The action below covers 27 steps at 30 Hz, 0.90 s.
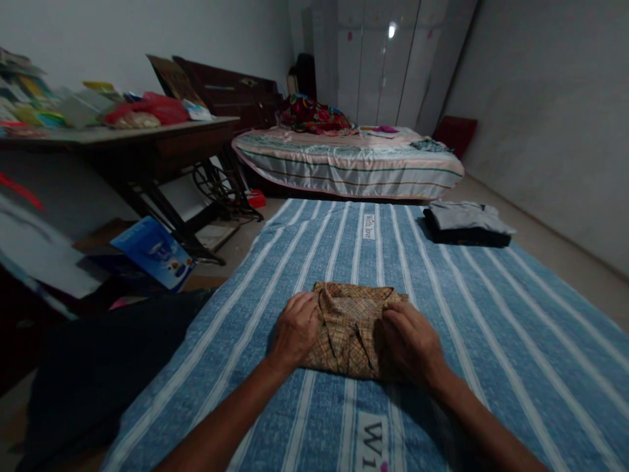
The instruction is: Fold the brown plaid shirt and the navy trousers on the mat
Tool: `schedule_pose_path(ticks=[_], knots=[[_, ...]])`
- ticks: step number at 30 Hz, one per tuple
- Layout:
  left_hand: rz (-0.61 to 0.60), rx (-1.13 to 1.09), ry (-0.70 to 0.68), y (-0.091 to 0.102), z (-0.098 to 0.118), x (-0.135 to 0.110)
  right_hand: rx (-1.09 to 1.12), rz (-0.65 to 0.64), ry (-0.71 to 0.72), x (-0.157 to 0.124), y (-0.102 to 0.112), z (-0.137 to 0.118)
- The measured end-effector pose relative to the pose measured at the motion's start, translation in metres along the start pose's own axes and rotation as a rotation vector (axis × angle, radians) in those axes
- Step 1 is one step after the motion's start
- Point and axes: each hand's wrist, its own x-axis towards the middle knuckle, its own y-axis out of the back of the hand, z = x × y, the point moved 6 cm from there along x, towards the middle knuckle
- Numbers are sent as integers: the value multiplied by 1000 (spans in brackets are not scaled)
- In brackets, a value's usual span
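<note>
A brown plaid shirt (351, 328), folded into a rough rectangle with its collar end away from me, lies on the blue striped bedsheet (255, 314). My left hand (297, 328) is closed on the shirt's left edge, fingers curled over the cloth. At the right edge, my right hand (410, 337) pinches the fabric near the upper corner. Parts of both side edges are hidden under my hands. Creases run across the middle of the shirt.
Folded grey and black clothes (469, 223) sit at the bed's far right. Beyond stands another bed (354, 167) with a red floral blanket (314, 117). Along the left are a cluttered sewing-machine table (162, 131) and a blue box (154, 252).
</note>
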Motion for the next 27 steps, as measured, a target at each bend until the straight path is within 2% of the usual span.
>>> schedule_pose_path(ticks=[3, 6, 11, 16, 21, 24, 27], knots=[[-162, 6, 34, -12, -4, 1, 7, -84, -59, 2, -12, 1], [-238, 29, 134, -21, -14, 0, -35, -93, -139, -3, -21, 11], [-241, 21, 191, -28, -26, -2, -53, -70, -115, -10, -25, 16], [-202, 11, 154, -24, -23, 11, -60, -64, -118, -10, -25, 16], [-163, -6, 205, -25, -31, 20, -36, -67, -128, -11, -26, 18], [-124, -15, 244, -17, -31, 26, -22, -75, -126, -11, -27, 19], [-77, -107, 308, 15, -10, 32, -34, -77, -130, -11, -28, 21]])
